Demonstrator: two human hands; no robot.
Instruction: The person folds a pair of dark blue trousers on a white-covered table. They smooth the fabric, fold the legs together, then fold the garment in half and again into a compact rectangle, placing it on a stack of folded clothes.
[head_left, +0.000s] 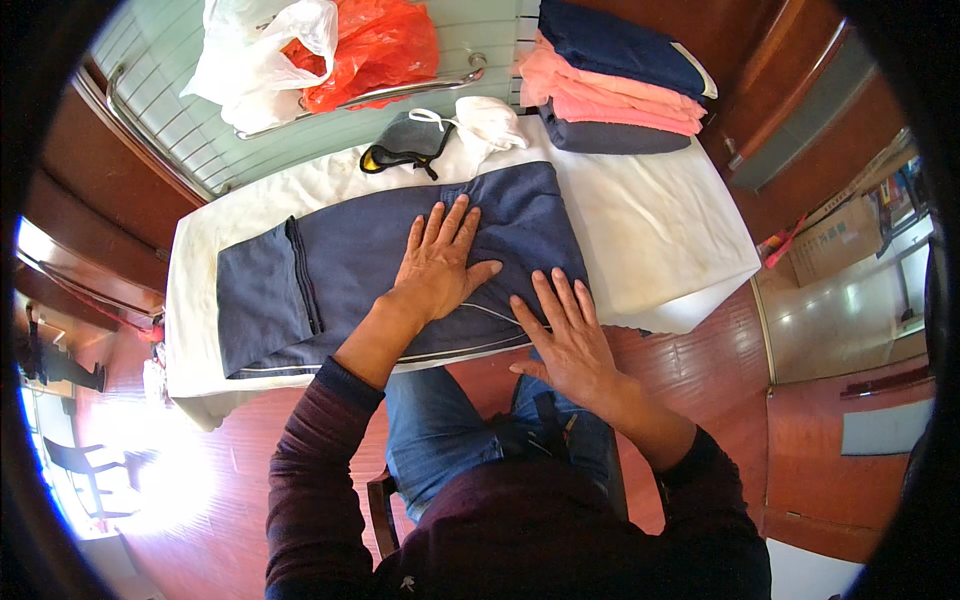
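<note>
Navy trousers (360, 240) with white piping lie folded lengthwise on a white tablecloth (645, 225). Their left end is a folded-over leg section (262, 300), with layered hem edges facing right. My left hand (442, 262) rests palm down on the middle of the fabric, fingers pointing away from me. Close to the near right edge of the trousers, my right hand (566, 337) lies with its fingertips on the cloth and its thumb out past the edge. Neither hand grips anything.
A stack of folded clothes (615, 112) in navy, coral and dark grey stands at the back right. Behind the trousers lie a grey pouch-like item (409, 142) and a white cloth item (491, 124). White (262, 60) and red (382, 45) plastic bags sit beside a metal rail (360, 101).
</note>
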